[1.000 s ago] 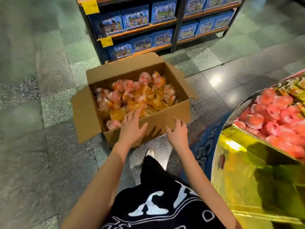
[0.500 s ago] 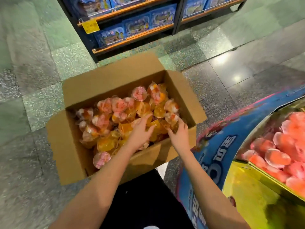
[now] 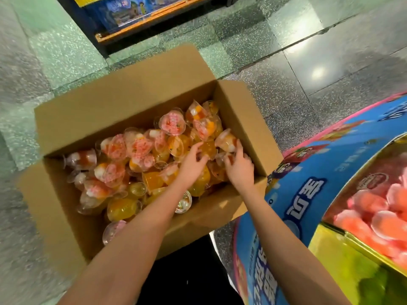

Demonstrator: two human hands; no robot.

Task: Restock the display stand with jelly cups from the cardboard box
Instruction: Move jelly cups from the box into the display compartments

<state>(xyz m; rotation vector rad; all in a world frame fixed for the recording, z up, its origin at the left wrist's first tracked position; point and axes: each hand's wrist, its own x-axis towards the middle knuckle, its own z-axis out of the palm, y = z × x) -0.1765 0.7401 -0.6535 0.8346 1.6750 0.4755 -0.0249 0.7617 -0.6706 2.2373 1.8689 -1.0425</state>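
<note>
An open cardboard box (image 3: 123,100) stands on the floor, filled with a loose heap of pink, orange and yellow jelly cups (image 3: 136,150). Both my hands are down in its right end. My left hand (image 3: 191,165) curls thumb and fingers around an orange jelly cup in the pile. My right hand (image 3: 241,167) grips a clear cup with red filling close to the box's right wall. At the right is the round display stand (image 3: 308,194) with a blue printed skirt. Its gold tray holds several pink jelly cups (image 3: 370,205).
A dark store shelf (image 3: 141,20) with blue product boxes stands beyond the box at the top. Polished stone floor (image 3: 308,62) surrounds the box. The stand's gold panel (image 3: 343,267) is close by my right forearm. My dark clothing shows at the bottom.
The view has dropped closer to the box. Both hands moved from the box's near edge into the pile at its right end and closed on cups.
</note>
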